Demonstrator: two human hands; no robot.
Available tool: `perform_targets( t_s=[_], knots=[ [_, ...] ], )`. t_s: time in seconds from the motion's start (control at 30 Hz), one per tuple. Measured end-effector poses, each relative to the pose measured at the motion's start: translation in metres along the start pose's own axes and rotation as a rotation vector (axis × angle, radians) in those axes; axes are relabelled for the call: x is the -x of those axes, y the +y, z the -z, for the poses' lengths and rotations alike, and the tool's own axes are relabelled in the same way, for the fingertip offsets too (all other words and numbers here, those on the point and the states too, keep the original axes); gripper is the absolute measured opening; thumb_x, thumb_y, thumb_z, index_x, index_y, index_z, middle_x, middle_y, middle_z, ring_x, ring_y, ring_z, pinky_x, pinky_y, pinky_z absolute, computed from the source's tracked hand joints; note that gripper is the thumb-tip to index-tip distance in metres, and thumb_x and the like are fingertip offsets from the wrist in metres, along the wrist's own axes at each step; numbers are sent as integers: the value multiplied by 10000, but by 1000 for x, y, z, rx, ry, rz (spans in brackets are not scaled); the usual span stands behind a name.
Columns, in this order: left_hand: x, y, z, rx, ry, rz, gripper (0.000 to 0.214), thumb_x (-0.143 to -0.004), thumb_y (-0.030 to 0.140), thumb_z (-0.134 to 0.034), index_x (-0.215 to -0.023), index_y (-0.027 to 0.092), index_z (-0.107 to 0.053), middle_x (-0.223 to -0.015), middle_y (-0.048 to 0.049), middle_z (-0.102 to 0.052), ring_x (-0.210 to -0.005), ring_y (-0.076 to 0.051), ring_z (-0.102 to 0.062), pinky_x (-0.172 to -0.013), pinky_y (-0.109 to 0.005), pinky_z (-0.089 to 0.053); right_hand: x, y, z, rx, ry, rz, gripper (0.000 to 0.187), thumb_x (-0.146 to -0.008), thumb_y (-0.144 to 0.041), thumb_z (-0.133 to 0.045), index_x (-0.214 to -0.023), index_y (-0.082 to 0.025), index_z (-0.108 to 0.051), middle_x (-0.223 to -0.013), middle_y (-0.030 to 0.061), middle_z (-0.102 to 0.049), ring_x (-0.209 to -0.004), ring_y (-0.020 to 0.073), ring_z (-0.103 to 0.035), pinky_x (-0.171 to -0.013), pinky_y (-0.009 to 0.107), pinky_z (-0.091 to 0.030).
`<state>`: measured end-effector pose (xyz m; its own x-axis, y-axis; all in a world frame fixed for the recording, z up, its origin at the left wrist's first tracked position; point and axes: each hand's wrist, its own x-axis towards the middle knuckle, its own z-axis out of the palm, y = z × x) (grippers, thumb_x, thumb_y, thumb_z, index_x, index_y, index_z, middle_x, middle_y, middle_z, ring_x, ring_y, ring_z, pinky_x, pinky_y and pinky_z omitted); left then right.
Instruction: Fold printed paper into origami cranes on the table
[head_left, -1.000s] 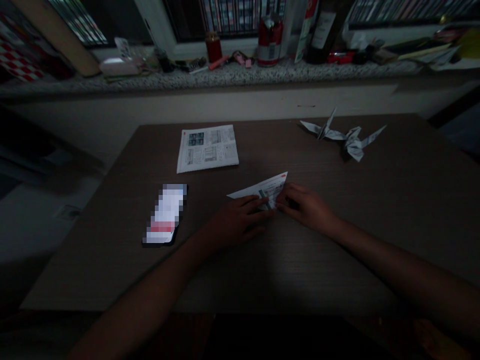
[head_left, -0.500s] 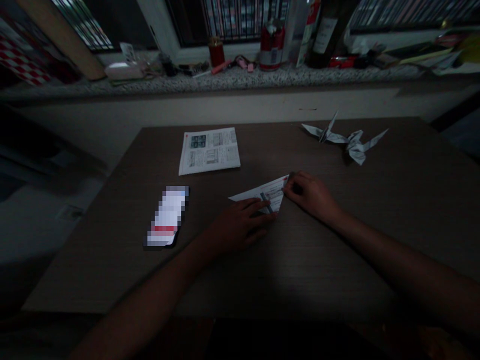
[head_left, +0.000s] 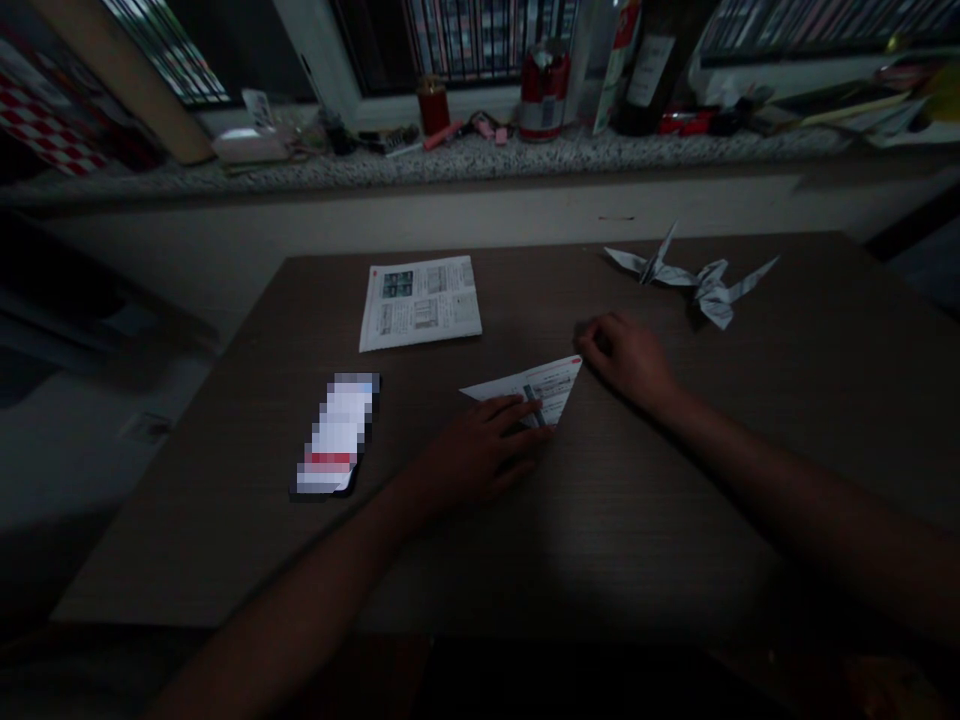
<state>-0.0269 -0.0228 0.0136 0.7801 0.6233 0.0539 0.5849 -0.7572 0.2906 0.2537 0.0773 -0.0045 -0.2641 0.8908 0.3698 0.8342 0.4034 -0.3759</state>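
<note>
One folded paper triangle (head_left: 536, 385) lies central on the table (head_left: 637, 560). Left hand (head_left: 480, 450) spread flat, fingertips pinning its near edge. Right hand (head_left: 626, 355) curled at the red-tipped right corner; pinching or not, cannot tell. Paper judged light, thin, crease-prone: handle by corners.

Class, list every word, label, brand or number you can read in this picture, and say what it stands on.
No text here can be read for certain.
Printed sheet: columns of text and small pictures, too small to read.
Folded paper under the left hand: print blurred.
Phone screen: pixelated, unreadable.
Red can and bottle label on the ledge: too dark and blurred.
</note>
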Motion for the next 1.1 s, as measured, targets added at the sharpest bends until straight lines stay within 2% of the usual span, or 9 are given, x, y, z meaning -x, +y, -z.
perform_targets(
  t_s=[0.1,0.17,0.23,0.3,0.37,0.5,0.73,0.83,1.1],
  knots=[
    [0,-1,0,-2,3,-6,479,-1052,390,-523,-1522,300,-499,-1643,-72,-399,-1496,-323,-380,-1186,-528,-406,12,-13,9,24,34,81,348,-1026,-401,-488,-1206,-171,-677,-1219,182,-676,-1159,355,-628,-992,518,-515],
    [0,-2,-1,-1,11,-20,478,-1051,392,-524,-1518,291,-503,-1640,-75,-404,-1501,-325,-372,-1190,-531,-402,21,-20,10,-38,-59,190,461,-1049,-404,-453,-1429,-168,-566,-1424,184,-606,-1319,344,-568,-1090,517,-479],
    [-1,-3,-3,2,25,-33,470,-1047,390,-531,-1503,275,-520,-1627,-85,-422,-1503,-326,-365,-1194,-531,-397,29,-24,5,-72,-209,348,546,-1070,-396,-413,-1579,-198,-401,-1629,150,-425,-1504,323,-389,-1212,547,-357],
    [-1,-5,-6,6,41,-45,460,-1045,387,-536,-1486,259,-538,-1601,-98,-455,-1496,-326,-372,-1193,-534,-396,35,-25,-3,-76,-320,468,588,-1086,-379,-379,-1643,-228,-267,-1690,123,-313,-1564,290,-267,-1254,565,-272],
    [-1,-6,-7,11,53,-60,452,-1045,388,-535,-1475,249,-548,-1576,-106,-486,-1489,-326,-380,-1195,-536,-392,40,-24,-11,-58,-386,513,606,-1094,-369,-359,-1662,-235,-192,-1687,118,-311,-1570,267,-243,-1264,561,-248],
    [-1,-7,-7,15,50,-85,434,-1056,384,-517,-1467,252,-558,-1576,-100,-485,-1494,-314,-369,-1211,-526,-368,43,-23,-18,-36,-405,507,643,-1092,-378,-371,-1670,-246,-121,-1688,119,-286,-1566,259,-239,-1267,563,-236],
    [0,-5,-3,37,25,-54,406,-1058,375,-521,-1452,296,-578,-1607,-65,-451,-1507,-314,-347,-1203,-531,-382,41,-22,-15,-19,-418,481,685,-1082,-432,-386,-1670,-200,-122,-1696,150,-228,-1564,272,-238,-1267,548,-241],
    [1,-5,-3,39,18,-46,422,-1056,371,-524,-1471,308,-557,-1617,-54,-436,-1516,-318,-333,-1209,-534,-376,34,-11,-13,-5,-394,422,733,-1071,-505,-389,-1672,-195,-105,-1700,156,-209,-1570,284,-213,-1264,549,-249],
    [1,-4,-2,45,16,-24,442,-1052,375,-531,-1493,340,-531,-1626,-47,-423,-1501,-322,-352,-1194,-543,-391,18,18,-16,46,-339,341,705,-1082,-490,-347,-1673,-193,-102,-1695,168,-218,-1563,296,-232,-1257,560,-256]
  ],
)
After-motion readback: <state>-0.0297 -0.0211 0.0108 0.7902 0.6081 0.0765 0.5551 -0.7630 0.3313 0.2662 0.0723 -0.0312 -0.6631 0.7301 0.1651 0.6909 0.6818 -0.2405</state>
